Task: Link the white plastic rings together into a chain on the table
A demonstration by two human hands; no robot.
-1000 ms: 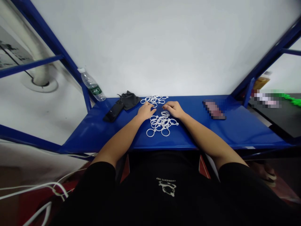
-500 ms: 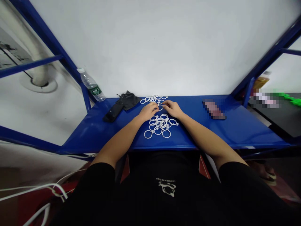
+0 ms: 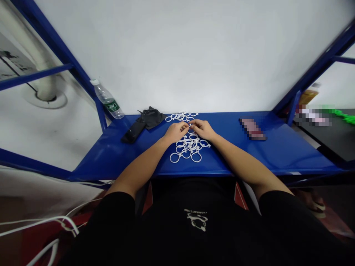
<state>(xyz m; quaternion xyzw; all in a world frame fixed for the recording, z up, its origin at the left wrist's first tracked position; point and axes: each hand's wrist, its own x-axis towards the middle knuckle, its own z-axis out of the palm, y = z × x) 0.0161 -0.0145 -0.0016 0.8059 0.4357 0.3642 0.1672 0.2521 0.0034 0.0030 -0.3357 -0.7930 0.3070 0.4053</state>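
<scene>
A white curtain ring (image 3: 190, 132) is held between my two hands, its small eyelet end up at the fingertips and its loop below them. My left hand (image 3: 176, 131) comes in from the left, fingers curled and pinching at that end. From the other side my right hand (image 3: 203, 129) closes thumb and fingers on the same ring. Just nearer to me lies a loose pile of white curtain rings (image 3: 196, 157), several overlapping. Beyond my fingers, by the wall, a second group of white rings (image 3: 168, 119) is spread on the blue tabletop (image 3: 227, 147).
To the left are a black phone (image 3: 133, 131), a crumpled black pouch (image 3: 153, 117) and a plastic bottle (image 3: 109, 101) leaning at the blue frame. A blurred-out flat item (image 3: 252, 129) lies to the right. The white wall (image 3: 180, 59) rises behind the table.
My hands have come closer together, and the ring between them has turned so its eyelet end is at the fingertips and its loop sits lower. Both ring groups look unchanged.
</scene>
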